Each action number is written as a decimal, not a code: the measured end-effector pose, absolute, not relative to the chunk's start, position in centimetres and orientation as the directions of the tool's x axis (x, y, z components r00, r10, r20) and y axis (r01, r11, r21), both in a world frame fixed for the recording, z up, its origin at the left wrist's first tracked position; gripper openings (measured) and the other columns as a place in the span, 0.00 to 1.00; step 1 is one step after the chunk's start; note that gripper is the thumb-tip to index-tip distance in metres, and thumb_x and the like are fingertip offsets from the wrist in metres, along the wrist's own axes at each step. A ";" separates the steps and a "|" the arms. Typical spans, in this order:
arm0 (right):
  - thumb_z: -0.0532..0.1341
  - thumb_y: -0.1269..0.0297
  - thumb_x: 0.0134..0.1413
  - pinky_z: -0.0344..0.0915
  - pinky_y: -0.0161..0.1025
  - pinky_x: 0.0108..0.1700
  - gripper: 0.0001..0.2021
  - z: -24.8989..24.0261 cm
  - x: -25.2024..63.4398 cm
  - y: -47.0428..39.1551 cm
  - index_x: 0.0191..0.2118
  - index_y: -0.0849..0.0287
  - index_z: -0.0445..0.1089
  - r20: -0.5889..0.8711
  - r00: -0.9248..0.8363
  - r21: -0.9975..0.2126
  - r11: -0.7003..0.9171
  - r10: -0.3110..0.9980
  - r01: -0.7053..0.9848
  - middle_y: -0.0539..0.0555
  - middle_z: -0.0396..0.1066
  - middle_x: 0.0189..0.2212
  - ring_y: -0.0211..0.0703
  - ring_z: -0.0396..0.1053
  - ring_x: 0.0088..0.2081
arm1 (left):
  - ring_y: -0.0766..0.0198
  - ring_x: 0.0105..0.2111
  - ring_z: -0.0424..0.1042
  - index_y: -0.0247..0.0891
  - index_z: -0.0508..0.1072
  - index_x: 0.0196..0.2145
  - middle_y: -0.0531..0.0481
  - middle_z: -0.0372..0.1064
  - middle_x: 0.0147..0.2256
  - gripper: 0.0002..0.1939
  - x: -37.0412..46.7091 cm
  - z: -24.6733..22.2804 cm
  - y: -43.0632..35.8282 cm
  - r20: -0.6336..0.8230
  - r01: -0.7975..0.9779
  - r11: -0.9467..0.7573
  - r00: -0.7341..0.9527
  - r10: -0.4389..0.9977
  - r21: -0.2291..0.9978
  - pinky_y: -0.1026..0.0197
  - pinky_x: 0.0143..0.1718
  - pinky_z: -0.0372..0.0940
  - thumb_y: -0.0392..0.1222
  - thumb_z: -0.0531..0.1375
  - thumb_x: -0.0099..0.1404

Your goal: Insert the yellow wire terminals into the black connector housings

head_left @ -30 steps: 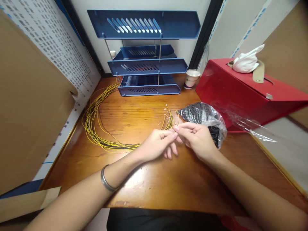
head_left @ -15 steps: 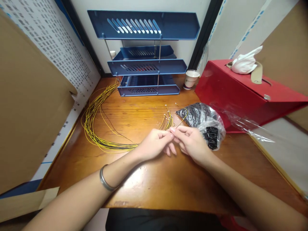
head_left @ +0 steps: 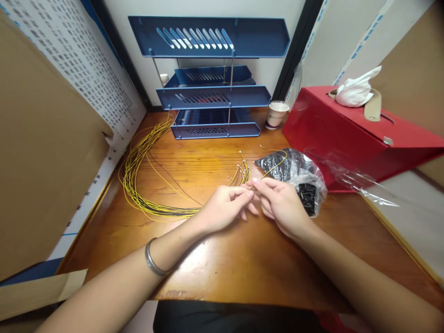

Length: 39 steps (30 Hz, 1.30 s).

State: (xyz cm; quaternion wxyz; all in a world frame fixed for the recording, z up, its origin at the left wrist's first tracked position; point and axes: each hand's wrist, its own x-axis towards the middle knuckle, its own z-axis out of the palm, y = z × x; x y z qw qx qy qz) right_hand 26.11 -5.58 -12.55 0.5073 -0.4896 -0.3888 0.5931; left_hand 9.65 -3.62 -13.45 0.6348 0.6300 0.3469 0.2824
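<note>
A thin yellow wire (head_left: 277, 165) runs up and right from my fingertips, curving over to a small tip above the plastic bag. My left hand (head_left: 229, 206), with a metal bangle on its wrist, pinches this wire between thumb and forefinger. Just to the right, my right hand (head_left: 280, 201) pinches the same wire. Beyond the hands lies a bunch of wire ends (head_left: 245, 167) with small pale tips. From beside my left forearm, a large loose coil of yellow and dark wires (head_left: 130, 171) sweeps round to the back left.
A clear bag of black pieces (head_left: 307, 199) lies right of my right hand. Behind it stand a red box (head_left: 319, 134) with tissue on top and a paper cup (head_left: 276, 115). A blue tiered tray (head_left: 215, 132) is at the back; cardboard (head_left: 45, 152) flanks the left.
My right hand has shifted slightly right and away from my left fingertips. The wire's free end now reaches farther right, over the bag.
</note>
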 end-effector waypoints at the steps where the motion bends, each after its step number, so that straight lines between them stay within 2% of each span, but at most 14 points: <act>1: 0.74 0.46 0.45 0.39 0.30 0.13 0.22 -12.4 26.4 -5.3 0.32 0.63 0.76 -0.164 0.050 -0.961 -0.148 0.985 -0.234 0.47 0.67 0.15 0.25 0.44 0.12 | 0.69 0.23 0.71 0.30 0.77 0.34 0.41 0.79 0.31 0.22 9.7 -13.4 -3.6 -0.096 0.086 0.055 0.597 0.796 0.995 0.65 0.30 0.65 0.54 0.57 0.71; 3: 0.74 0.48 0.45 0.40 0.29 0.13 0.21 -12.1 27.1 -4.8 0.32 0.63 0.76 -0.123 0.166 -0.961 -0.076 0.978 -0.265 0.53 0.76 0.25 0.23 0.45 0.12 | 0.68 0.24 0.71 0.29 0.77 0.37 0.41 0.79 0.31 0.21 9.7 -13.4 -3.7 -0.126 0.107 0.076 0.597 0.792 0.991 0.65 0.30 0.66 0.53 0.57 0.71; 6: 0.75 0.50 0.44 0.40 0.29 0.13 0.21 -11.9 28.1 -4.3 0.36 0.62 0.76 -0.098 0.246 -0.957 -0.023 0.964 -0.290 0.56 0.79 0.34 0.21 0.45 0.13 | 0.68 0.25 0.71 0.29 0.77 0.37 0.41 0.79 0.31 0.21 9.6 -13.4 -3.7 -0.127 0.121 0.067 0.601 0.789 0.990 0.65 0.31 0.65 0.52 0.56 0.72; 10: 0.74 0.47 0.45 0.38 0.30 0.13 0.23 -12.5 27.4 -5.1 0.38 0.63 0.78 -0.144 0.041 -0.969 -0.133 0.989 -0.207 0.51 0.75 0.24 0.24 0.45 0.12 | 0.68 0.24 0.71 0.30 0.77 0.36 0.42 0.79 0.30 0.21 9.5 -13.4 -3.7 -0.091 0.109 0.032 0.599 0.796 0.994 0.65 0.31 0.65 0.51 0.55 0.72; 14: 0.72 0.45 0.48 0.37 0.31 0.14 0.22 -13.0 26.8 -5.5 0.34 0.64 0.78 -0.145 -0.060 -0.979 -0.152 0.988 -0.136 0.41 0.53 0.09 0.27 0.43 0.12 | 0.68 0.24 0.70 0.30 0.77 0.34 0.43 0.78 0.29 0.20 9.6 -13.3 -3.8 -0.082 0.126 0.006 0.608 0.790 0.992 0.66 0.31 0.66 0.49 0.55 0.72; 16: 0.71 0.46 0.50 0.38 0.31 0.14 0.21 -12.7 27.2 -5.1 0.35 0.62 0.78 -0.093 0.069 -0.981 -0.079 0.993 -0.177 0.43 0.59 0.11 0.27 0.43 0.12 | 0.68 0.25 0.71 0.29 0.77 0.35 0.42 0.79 0.30 0.20 9.6 -13.3 -3.8 -0.106 0.138 0.025 0.613 0.783 0.990 0.66 0.31 0.66 0.49 0.55 0.73; 18: 0.72 0.48 0.50 0.40 0.31 0.14 0.19 -12.2 27.9 -4.7 0.34 0.61 0.77 -0.044 0.217 -0.976 0.005 0.975 -0.220 0.50 0.73 0.22 0.25 0.43 0.13 | 0.67 0.25 0.72 0.29 0.78 0.36 0.42 0.79 0.30 0.20 9.7 -13.2 -3.9 -0.128 0.147 0.046 0.614 0.779 0.988 0.65 0.31 0.66 0.49 0.55 0.73; 20: 0.72 0.48 0.48 0.40 0.31 0.13 0.18 -11.9 28.3 -4.5 0.33 0.60 0.76 -0.025 0.271 -0.971 0.042 0.962 -0.236 0.56 0.79 0.33 0.23 0.44 0.13 | 0.67 0.25 0.72 0.29 0.78 0.36 0.42 0.79 0.30 0.21 9.7 -13.2 -3.9 -0.133 0.151 0.050 0.610 0.781 0.987 0.65 0.31 0.66 0.50 0.55 0.73; 24: 0.72 0.46 0.49 0.41 0.31 0.14 0.20 -12.5 27.6 -5.2 0.35 0.61 0.78 -0.070 0.054 -0.984 -0.060 0.996 -0.165 0.48 0.68 0.16 0.27 0.45 0.12 | 0.67 0.24 0.71 0.30 0.78 0.35 0.43 0.78 0.28 0.22 9.7 -13.3 -3.9 -0.106 0.132 0.033 0.597 0.796 0.991 0.65 0.31 0.66 0.52 0.56 0.72; 27: 0.71 0.46 0.50 0.40 0.32 0.15 0.21 -13.1 26.9 -5.7 0.34 0.63 0.80 -0.065 -0.064 -0.996 -0.069 0.996 -0.056 0.45 0.59 0.10 0.29 0.47 0.12 | 0.67 0.24 0.71 0.30 0.77 0.33 0.43 0.78 0.28 0.23 9.7 -13.3 -3.9 -0.081 0.121 0.010 0.597 0.798 0.993 0.65 0.31 0.66 0.54 0.56 0.71; 30: 0.70 0.47 0.52 0.40 0.32 0.14 0.19 -13.0 27.0 -5.4 0.33 0.62 0.80 -0.012 0.094 -0.995 -0.003 0.996 -0.099 0.47 0.65 0.13 0.28 0.45 0.13 | 0.67 0.24 0.71 0.30 0.77 0.34 0.43 0.78 0.28 0.22 9.7 -13.4 -3.9 -0.084 0.123 0.013 0.601 0.795 0.992 0.65 0.30 0.66 0.53 0.56 0.72; 33: 0.70 0.49 0.53 0.41 0.32 0.14 0.17 -12.5 27.4 -5.1 0.34 0.61 0.80 0.027 0.272 -0.978 0.081 0.962 -0.191 0.54 0.77 0.26 0.26 0.45 0.13 | 0.67 0.24 0.71 0.29 0.78 0.36 0.43 0.78 0.28 0.21 9.8 -13.4 -4.0 -0.097 0.137 0.018 0.592 0.800 0.990 0.65 0.30 0.66 0.51 0.55 0.72; 36: 0.71 0.49 0.51 0.46 0.32 0.16 0.17 -12.4 27.2 -5.2 0.36 0.60 0.81 0.038 0.149 -0.994 0.052 0.988 -0.091 0.57 0.80 0.34 0.26 0.51 0.15 | 0.68 0.24 0.70 0.29 0.78 0.35 0.44 0.77 0.26 0.21 9.7 -13.3 -4.0 -0.080 0.144 -0.005 0.584 0.808 0.990 0.65 0.30 0.66 0.50 0.54 0.73; 39: 0.70 0.48 0.51 0.45 0.33 0.16 0.18 -12.6 26.8 -5.5 0.35 0.62 0.82 0.005 -0.026 -0.999 0.006 1.000 0.041 0.54 0.77 0.25 0.29 0.52 0.15 | 0.68 0.24 0.70 0.31 0.77 0.31 0.45 0.77 0.26 0.22 9.7 -13.3 -3.9 -0.047 0.139 -0.042 0.582 0.812 0.989 0.66 0.30 0.66 0.49 0.54 0.73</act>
